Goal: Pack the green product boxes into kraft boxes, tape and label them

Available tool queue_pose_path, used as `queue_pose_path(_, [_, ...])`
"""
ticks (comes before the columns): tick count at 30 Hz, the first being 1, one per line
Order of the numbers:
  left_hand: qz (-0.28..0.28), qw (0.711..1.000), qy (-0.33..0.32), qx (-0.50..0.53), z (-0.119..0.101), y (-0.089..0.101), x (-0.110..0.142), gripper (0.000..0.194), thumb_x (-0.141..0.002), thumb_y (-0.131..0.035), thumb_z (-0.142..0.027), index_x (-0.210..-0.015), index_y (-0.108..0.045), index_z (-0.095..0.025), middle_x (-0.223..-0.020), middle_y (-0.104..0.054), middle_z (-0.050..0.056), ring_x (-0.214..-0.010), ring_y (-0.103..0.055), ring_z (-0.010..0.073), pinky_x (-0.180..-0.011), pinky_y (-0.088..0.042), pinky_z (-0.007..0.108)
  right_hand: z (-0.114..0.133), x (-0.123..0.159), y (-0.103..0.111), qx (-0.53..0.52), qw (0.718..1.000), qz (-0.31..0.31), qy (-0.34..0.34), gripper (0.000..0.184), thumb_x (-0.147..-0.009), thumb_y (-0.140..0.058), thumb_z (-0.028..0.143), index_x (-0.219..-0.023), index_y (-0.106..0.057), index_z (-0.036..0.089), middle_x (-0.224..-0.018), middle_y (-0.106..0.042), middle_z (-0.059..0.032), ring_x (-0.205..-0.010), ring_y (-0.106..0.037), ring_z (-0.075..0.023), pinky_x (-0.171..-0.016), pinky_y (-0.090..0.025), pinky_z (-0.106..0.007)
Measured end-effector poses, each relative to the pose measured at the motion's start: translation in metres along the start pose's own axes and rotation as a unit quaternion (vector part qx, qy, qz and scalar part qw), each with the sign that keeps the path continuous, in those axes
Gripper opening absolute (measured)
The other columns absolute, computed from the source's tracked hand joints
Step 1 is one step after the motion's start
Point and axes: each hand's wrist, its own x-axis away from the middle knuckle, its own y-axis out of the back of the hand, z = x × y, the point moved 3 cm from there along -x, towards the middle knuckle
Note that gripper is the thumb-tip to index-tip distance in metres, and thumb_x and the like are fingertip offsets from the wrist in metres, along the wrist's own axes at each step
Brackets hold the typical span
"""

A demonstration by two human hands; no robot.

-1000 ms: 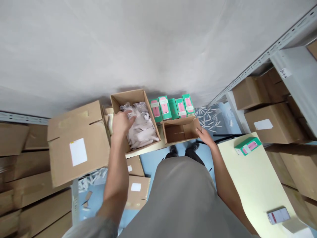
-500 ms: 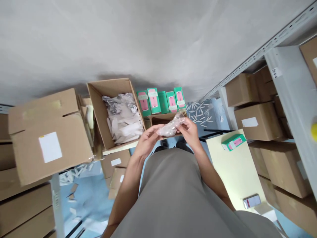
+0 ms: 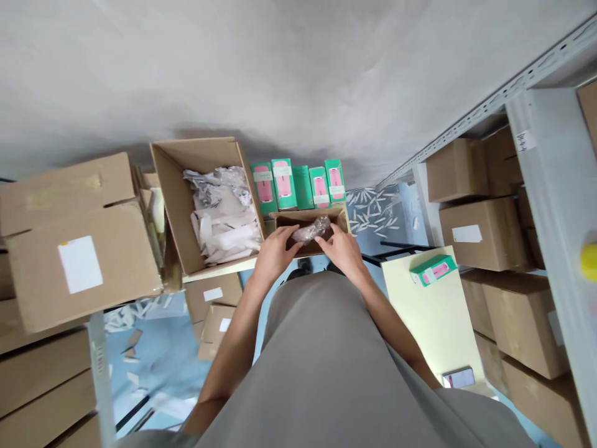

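Observation:
Between both hands is a crumpled piece of clear plastic wrap (image 3: 311, 231), held at the opening of a small cardboard box (image 3: 298, 218). My left hand (image 3: 276, 250) pinches its left end, and my right hand (image 3: 342, 250) has its fingers closed on the right end. Just to the left, a larger open carton (image 3: 172, 186) holds white paper strips and crumpled plastic packing (image 3: 228, 218). Behind the small box stand several green boxes with pink pictures (image 3: 284, 186), upright in a row against the wall.
A closed carton (image 3: 125, 267) with a white label sits at far left. On the right, a pale table (image 3: 410, 311) bears a green box (image 3: 433, 270) and a phone (image 3: 458, 378). Shelves of cartons (image 3: 480, 233) flank both sides. White strips (image 3: 373, 211) litter the blue floor.
My left hand came out of the larger carton, and my right hand left the small box's edge. Both took hold of the plastic wrap, then lowered it into the small box's opening.

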Motion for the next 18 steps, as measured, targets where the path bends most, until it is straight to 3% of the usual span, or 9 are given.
queue_pose_path(3, [-0.031, 0.997, 0.001, -0.067, 0.005, 0.015, 0.001, 0.043, -0.091, -0.078, -0.037, -0.132, -0.076, -0.023, -0.128, -0.076, 0.014, -0.118, -0.072, 0.0355, -0.110, -0.054, 0.047, -0.009, 0.003, 0.007, 0.031, 0.999, 0.017, -0.021, 0.063, -0.095, -0.076, 0.062, -0.144, -0.068, 0.023, -0.079, -0.081, -0.0063, -0.109, -0.079, -0.0364, -0.106, -0.054, -0.047])
queue_pose_path(6, [-0.093, 0.989, 0.014, -0.112, 0.015, 0.056, -0.011, 0.046, -0.097, -0.071, -0.045, -0.136, -0.074, -0.022, -0.131, -0.075, 0.015, -0.115, -0.072, 0.0374, -0.108, -0.053, 0.052, -0.009, 0.012, 0.019, 0.024, 0.999, 0.021, -0.015, 0.056, -0.098, -0.070, 0.064, -0.140, -0.073, 0.027, -0.087, -0.083, -0.0076, -0.108, -0.080, -0.0371, -0.107, -0.055, -0.050])
queue_pose_path(10, [-0.200, 0.968, 0.034, -0.145, 0.049, 0.128, -0.074, 0.057, -0.087, -0.080, -0.051, -0.136, -0.075, -0.023, -0.141, -0.069, 0.020, -0.127, -0.064, 0.0493, -0.117, -0.042, 0.071, -0.002, 0.020, 0.027, 0.051, 0.998, 0.017, -0.029, 0.049, -0.102, -0.064, 0.063, -0.134, -0.077, 0.029, -0.091, -0.084, -0.0079, -0.100, -0.081, -0.0375, -0.101, -0.059, -0.054])
queue_pose_path(12, [-0.223, 0.966, 0.032, -0.126, 0.071, 0.151, -0.118, 0.061, -0.076, -0.091, -0.052, -0.129, -0.077, -0.024, -0.143, -0.069, 0.018, -0.139, -0.056, 0.0505, -0.124, -0.034, 0.071, 0.004, 0.024, 0.026, 0.057, 0.997, 0.011, -0.041, 0.049, -0.102, -0.063, 0.062, -0.134, -0.077, 0.028, -0.092, -0.084, -0.0084, -0.097, -0.082, -0.0373, -0.099, -0.060, -0.053])
queue_pose_path(15, [-0.192, 0.970, 0.071, -0.129, 0.101, 0.159, -0.175, 0.058, -0.066, -0.097, -0.057, -0.107, -0.078, -0.020, -0.126, -0.076, 0.013, -0.139, -0.058, 0.0448, -0.125, -0.037, 0.066, 0.015, 0.030, 0.023, 0.042, 0.998, -0.005, -0.040, 0.045, -0.102, -0.063, 0.059, -0.132, -0.078, 0.028, -0.092, -0.084, -0.0080, -0.092, -0.082, -0.0351, -0.095, -0.061, -0.051])
queue_pose_path(18, [-0.182, 0.968, 0.102, -0.139, 0.117, 0.159, -0.199, 0.040, -0.063, -0.097, -0.053, -0.075, -0.071, -0.025, -0.093, -0.079, 0.011, -0.125, -0.069, 0.0430, -0.117, -0.045, 0.066, 0.022, 0.040, 0.021, 0.029, 0.998, -0.020, -0.047, 0.042, -0.102, -0.064, 0.056, -0.131, -0.077, 0.028, -0.094, -0.085, -0.0071, -0.090, -0.082, -0.0314, -0.090, -0.063, -0.046])
